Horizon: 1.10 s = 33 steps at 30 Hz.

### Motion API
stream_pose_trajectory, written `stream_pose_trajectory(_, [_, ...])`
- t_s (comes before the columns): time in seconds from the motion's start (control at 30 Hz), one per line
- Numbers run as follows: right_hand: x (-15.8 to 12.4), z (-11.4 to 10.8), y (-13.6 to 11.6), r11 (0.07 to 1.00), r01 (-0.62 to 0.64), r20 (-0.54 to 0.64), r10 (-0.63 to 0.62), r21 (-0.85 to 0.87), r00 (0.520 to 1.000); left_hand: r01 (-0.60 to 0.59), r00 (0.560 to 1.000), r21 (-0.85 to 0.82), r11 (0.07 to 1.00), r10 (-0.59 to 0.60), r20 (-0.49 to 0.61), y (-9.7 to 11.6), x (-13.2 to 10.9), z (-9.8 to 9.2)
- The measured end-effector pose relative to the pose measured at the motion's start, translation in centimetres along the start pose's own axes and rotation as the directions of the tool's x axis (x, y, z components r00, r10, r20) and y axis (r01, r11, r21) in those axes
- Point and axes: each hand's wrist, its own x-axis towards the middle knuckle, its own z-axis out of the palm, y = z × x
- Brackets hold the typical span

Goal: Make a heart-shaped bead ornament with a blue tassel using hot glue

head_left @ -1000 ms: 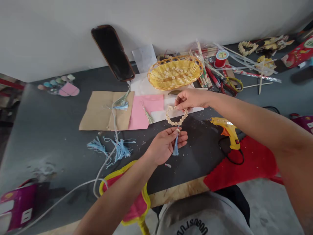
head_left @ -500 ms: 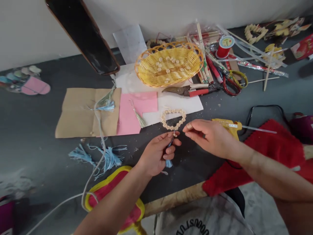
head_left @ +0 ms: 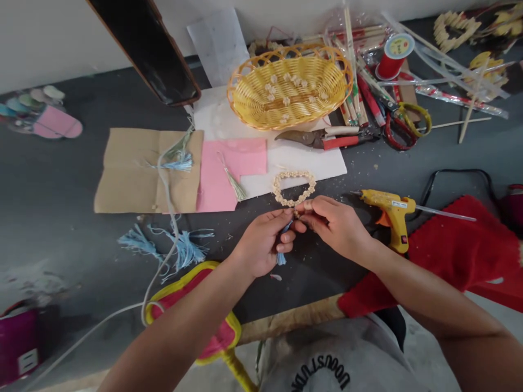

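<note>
My left hand [head_left: 261,247] pinches the tassel [head_left: 281,257], my right hand [head_left: 335,226] the tip of the heart [head_left: 292,174].
A hard tug might split them just below the heart.

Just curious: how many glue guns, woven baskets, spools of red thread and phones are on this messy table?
Glue gun: 1
Woven basket: 1
Spool of red thread: 1
Phone: 1
Total: 4
</note>
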Motion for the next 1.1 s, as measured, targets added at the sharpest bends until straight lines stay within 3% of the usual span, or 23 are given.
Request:
stream_pose_trajectory(0.27, [0.0, 0.48, 0.55, 0.999, 0.01, -0.035, -0.009, 0.046, 0.999, -0.022, 0.999, 0.007, 1.0, 0.022, -0.05, -0.11, 0.01, 0.35])
stream_pose_trajectory(0.8, [0.12, 0.95, 0.6, 0.998, 0.053, -0.106, -0.051, 0.019, 0.993, -0.061, 0.998, -0.015, 0.998, 0.06, -0.014, -0.42, 0.19, 0.24])
stream_pose_trajectory(1.1, [0.12, 0.52, 0.46, 0.999, 0.034, -0.057, -0.033, 0.012, 0.998, -0.063, 0.996, 0.002, 0.998, 0.063, -0.055, -0.43, -0.22, 0.29])
